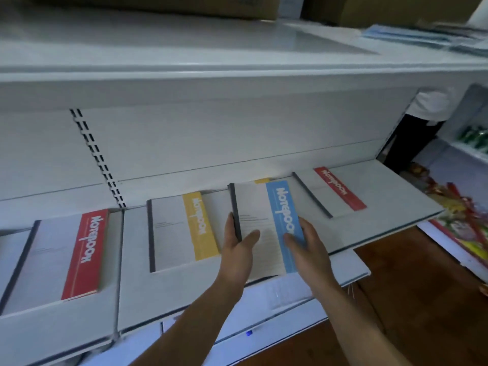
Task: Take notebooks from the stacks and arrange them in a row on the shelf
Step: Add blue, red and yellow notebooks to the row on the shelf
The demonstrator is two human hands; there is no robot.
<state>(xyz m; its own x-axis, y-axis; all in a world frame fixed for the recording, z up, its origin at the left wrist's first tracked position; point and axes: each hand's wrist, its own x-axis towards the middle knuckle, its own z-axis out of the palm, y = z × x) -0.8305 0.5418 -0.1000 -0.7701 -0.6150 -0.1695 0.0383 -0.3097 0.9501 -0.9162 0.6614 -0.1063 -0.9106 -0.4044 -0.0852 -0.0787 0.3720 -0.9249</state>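
Left hand point(237, 249) fingers point(230, 220) round blue notebook point(260, 207) spine, right hand point(307, 247) pinching edge

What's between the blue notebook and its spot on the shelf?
The left hand and right hand hold the blue notebook over the gap between the yellow notebook and the right red notebook. A yellow strip shows past its far edge, so another notebook may already lie beneath. Nothing else visible blocks the shelf.

Brown cardboard boxes point(158, 6) along top edge; blurred blue flat packs point(412, 35) upper right; black slotted strip point(97, 159) in white back panel point(237, 133); reddish-brown wooden floor point(409, 299) lower right; red-yellow packets point(459, 220) at right edge, green items point(475, 138) above them
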